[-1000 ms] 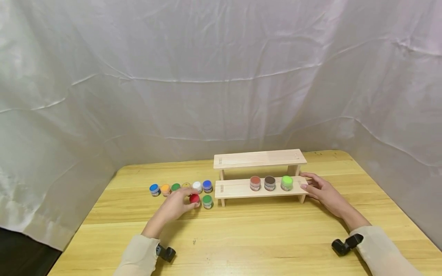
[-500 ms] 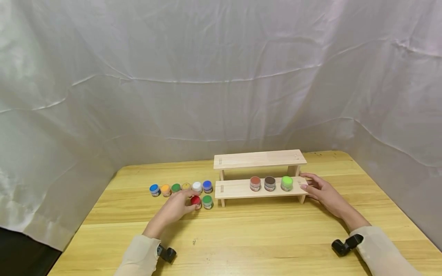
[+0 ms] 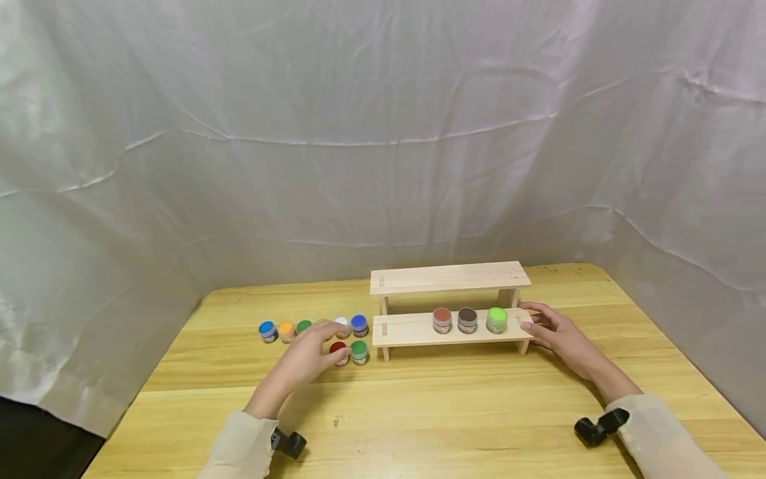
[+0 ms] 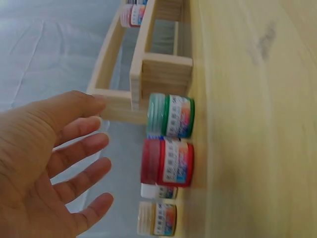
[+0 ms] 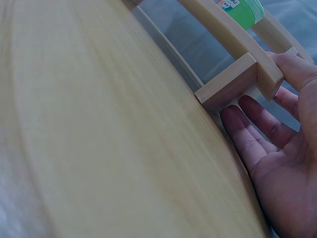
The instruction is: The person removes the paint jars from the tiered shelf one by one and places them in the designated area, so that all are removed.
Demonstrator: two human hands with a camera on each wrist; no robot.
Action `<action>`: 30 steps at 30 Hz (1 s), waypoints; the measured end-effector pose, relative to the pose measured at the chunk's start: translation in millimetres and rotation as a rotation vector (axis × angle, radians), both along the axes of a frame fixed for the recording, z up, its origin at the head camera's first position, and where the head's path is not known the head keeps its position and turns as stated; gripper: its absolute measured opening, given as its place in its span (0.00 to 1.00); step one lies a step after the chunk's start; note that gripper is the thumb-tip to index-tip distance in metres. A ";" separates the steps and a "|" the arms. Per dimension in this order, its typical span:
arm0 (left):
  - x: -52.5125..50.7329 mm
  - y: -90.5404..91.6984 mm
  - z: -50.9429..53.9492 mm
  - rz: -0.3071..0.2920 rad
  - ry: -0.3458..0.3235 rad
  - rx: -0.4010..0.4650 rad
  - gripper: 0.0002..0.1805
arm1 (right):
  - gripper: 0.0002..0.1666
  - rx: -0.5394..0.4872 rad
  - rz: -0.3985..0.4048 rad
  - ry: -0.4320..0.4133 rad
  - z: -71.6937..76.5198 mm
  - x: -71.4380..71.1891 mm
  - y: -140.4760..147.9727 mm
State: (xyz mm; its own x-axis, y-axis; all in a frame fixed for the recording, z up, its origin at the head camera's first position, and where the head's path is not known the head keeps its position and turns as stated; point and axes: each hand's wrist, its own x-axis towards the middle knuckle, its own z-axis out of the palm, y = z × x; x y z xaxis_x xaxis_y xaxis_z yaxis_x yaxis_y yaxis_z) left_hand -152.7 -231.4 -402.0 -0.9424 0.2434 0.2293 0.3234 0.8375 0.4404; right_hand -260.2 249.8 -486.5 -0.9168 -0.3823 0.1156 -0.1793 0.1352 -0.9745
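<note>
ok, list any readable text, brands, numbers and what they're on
None legible:
Small round green plastic jar: label too blurred.
Small round red plastic jar: label too blurred.
Small round yellow plastic jar: label too blurred.
Round lime-green plastic jar: partial label, unreadable.
Other round coloured jars: labels too small.

Under my left fingers point(image 4: 81, 148) and right fingers point(image 5: 267, 123) spreads a yellowish wooden table point(image 3: 449, 412), its grain running crosswise, its far corners rounded. Nearer me than my left fingers sits a small dark smudge point(image 3: 336, 420). Beyond my fingers and out to both sides hangs pale grey cloth point(image 3: 329, 80), satiny and wrinkled, with a long crease point(image 3: 335, 142) across it. Far left of my fingers, below the cloth, is a black patch point(image 3: 42, 439) I can't identify. Soft light leaves a pinkish tint high on the right.
</note>
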 end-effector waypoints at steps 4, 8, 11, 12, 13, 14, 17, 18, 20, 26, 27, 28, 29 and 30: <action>-0.8 9.0 4.2 -0.068 0.056 0.017 0.21 | 0.35 -0.022 0.004 -0.010 -0.5 0.3 -0.3; -4.1 19.7 9.1 -0.132 0.110 -0.014 0.21 | 0.35 -0.020 0.004 -0.006 -0.8 0.4 -0.1; -6.3 28.8 13.9 -0.144 0.124 -0.041 0.22 | 0.35 0.001 -0.003 0.004 -1.3 0.1 0.4; -7.1 32.0 15.2 -0.147 0.123 -0.047 0.22 | 0.35 0.011 -0.007 0.008 -1.5 -0.1 0.5; -8.1 35.2 16.2 -0.150 0.120 -0.051 0.22 | 0.35 0.021 -0.009 0.012 -1.6 -0.3 0.6; -9.0 38.4 17.2 -0.154 0.114 -0.050 0.22 | 0.35 0.030 -0.014 0.015 -1.7 -0.4 0.7; -12.7 47.7 18.8 -0.167 0.109 -0.068 0.22 | 0.35 0.058 -0.021 0.028 -1.9 -0.9 1.0; -13.8 51.0 19.7 -0.172 0.107 -0.075 0.22 | 0.35 0.055 -0.021 0.027 -1.5 -0.9 0.9; -17.2 57.5 20.9 -0.196 0.102 -0.074 0.23 | 0.35 0.047 -0.020 0.022 -1.0 -0.7 0.8; -29.3 76.9 23.3 -0.281 0.077 -0.033 0.22 | 0.36 0.021 -0.012 0.002 0.5 0.8 0.4; -31.2 80.0 23.4 -0.283 0.073 -0.039 0.22 | 0.36 0.021 -0.012 0.001 0.6 0.9 0.4; -33.3 83.0 23.4 -0.286 0.072 -0.052 0.23 | 0.36 0.019 -0.010 0.001 0.7 0.8 0.3; -35.2 85.9 23.3 -0.287 0.068 -0.064 0.23 | 0.36 0.015 -0.007 -0.001 0.7 0.8 0.3; -37.3 88.7 23.1 -0.288 0.063 -0.074 0.23 | 0.36 0.013 -0.005 -0.002 0.8 0.8 0.2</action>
